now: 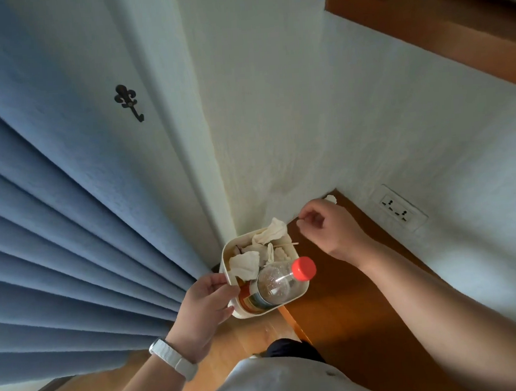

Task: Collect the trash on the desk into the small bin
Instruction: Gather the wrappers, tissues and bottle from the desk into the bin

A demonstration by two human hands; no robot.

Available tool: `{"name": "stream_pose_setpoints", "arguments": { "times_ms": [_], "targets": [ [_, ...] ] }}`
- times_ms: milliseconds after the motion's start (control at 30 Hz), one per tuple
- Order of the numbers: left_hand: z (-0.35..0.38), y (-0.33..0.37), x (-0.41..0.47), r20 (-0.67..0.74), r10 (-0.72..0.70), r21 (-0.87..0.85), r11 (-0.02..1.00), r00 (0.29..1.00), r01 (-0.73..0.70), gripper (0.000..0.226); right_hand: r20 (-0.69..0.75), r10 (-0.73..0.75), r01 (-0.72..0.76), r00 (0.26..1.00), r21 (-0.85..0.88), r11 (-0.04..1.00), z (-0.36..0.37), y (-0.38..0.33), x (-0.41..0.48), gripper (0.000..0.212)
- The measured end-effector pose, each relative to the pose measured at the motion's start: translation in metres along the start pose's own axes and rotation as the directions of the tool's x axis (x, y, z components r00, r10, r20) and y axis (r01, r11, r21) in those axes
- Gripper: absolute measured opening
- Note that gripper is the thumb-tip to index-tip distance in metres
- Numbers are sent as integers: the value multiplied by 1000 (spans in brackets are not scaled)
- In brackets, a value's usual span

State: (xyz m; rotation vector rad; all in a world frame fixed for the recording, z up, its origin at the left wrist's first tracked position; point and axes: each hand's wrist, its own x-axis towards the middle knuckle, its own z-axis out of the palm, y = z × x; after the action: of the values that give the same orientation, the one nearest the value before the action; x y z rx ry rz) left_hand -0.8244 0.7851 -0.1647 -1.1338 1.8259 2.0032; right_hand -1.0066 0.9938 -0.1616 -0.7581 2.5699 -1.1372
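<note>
Head view. The left hand [207,302] is reaching forward with its wrist straight, thumb curling over the near rim and fingers under the wall, gripping the small bin [224,260] just off the table [334,297] edge, beside the curtain [55,240]. The right hand [329,224] is hovering over the table's far corner, palm down, fingers curling inward with thumb and forefinger nearly meeting (whether they are pinching anything cannot be told). The bin is carrying one clear bottle [275,282] with one red cap [304,268], its label writing being unreadable; at least three crumpled tissues [268,232]; and one thin stick [293,243] poking over the rim. One white scrap [331,198] is lying in the table corner, just beyond the right hand.
</note>
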Motion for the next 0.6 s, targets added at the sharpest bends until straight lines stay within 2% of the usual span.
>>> {"name": "stream_pose_setpoints", "arguments": {
  "times_ms": [67, 133, 267, 400, 500, 600],
  "targets": [
    [3, 0, 3, -11, -9, 12, 1000, 1000, 10, 17, -50, 98, -99, 994, -17, 995, -11, 25, 8, 10],
    [8, 2, 4, -15, -12, 26, 1000, 1000, 13, 16, -68, 182, -187, 981, -79, 979, -18, 56, 18, 21],
    [19, 7, 9, 21, -21, 46, 999, 1000, 20, 19, -8, 323, -314, 946, -263, 912, -22, 116, 34, 44],
    [32, 10, 14, 20, -32, 10, 999, 999, 32, 22, 21, 332, -301, 943, -368, 880, -14, 155, 52, 56],
    [36, 7, 16, -7, -53, -53, 997, 999, 53, 23, 8, 257, -231, 966, -412, 881, -8, 174, 70, 62],
    [36, 3, 14, -29, -60, -64, 996, 998, 58, 32, 57, 229, -174, 972, -481, 859, -1, 189, 87, 66]
  ]
}}
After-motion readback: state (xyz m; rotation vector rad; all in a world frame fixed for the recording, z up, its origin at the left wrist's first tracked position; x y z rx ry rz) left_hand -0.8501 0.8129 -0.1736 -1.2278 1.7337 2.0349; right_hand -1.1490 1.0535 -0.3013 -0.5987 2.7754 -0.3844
